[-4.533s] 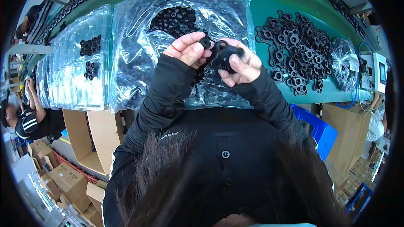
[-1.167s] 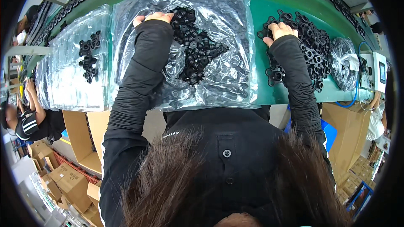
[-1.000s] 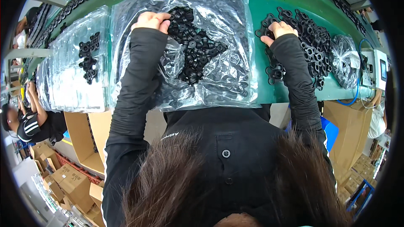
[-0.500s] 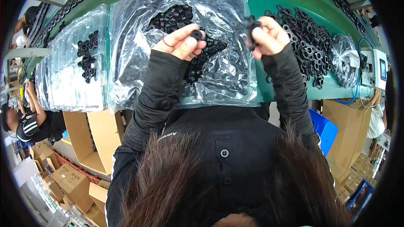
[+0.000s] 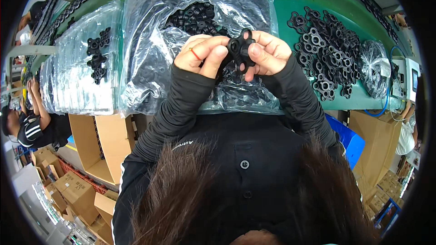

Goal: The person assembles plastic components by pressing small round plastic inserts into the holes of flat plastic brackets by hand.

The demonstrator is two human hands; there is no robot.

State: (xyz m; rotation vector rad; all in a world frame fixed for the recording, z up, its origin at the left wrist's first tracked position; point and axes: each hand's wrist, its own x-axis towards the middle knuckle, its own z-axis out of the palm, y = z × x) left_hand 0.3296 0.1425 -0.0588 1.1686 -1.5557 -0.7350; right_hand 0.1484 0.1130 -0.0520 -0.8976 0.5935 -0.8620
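Over the middle of the plastic bag, my right hand (image 5: 268, 56) pinches a black bracket with several rings (image 5: 245, 51), held upright. From the other side my left hand (image 5: 204, 54) has its thumb and fingers closed at the bracket's left ring, where a small black round grommet (image 5: 234, 45) sits against or in it; how deep I cannot tell. Beneath my hands, the opened clear bag (image 5: 147, 70) holds many more small black round grommets (image 5: 193, 18). A heap of loose black ringed brackets (image 5: 331, 50) lies to the right.
At the left, clear plastic trays (image 5: 68, 81) are stacked with a few black brackets (image 5: 96, 59) on top. Right of the heap are a knotted plastic bag (image 5: 375, 70) and a small white device with a screen (image 5: 412, 79). Cardboard boxes (image 5: 111, 143) stand below the green table's edge (image 5: 318, 104).
My right hand has brought the bracket left, and my left hand has moved slightly right with the grommet. The two hands now meet, with the grommet at the bracket's left ring.
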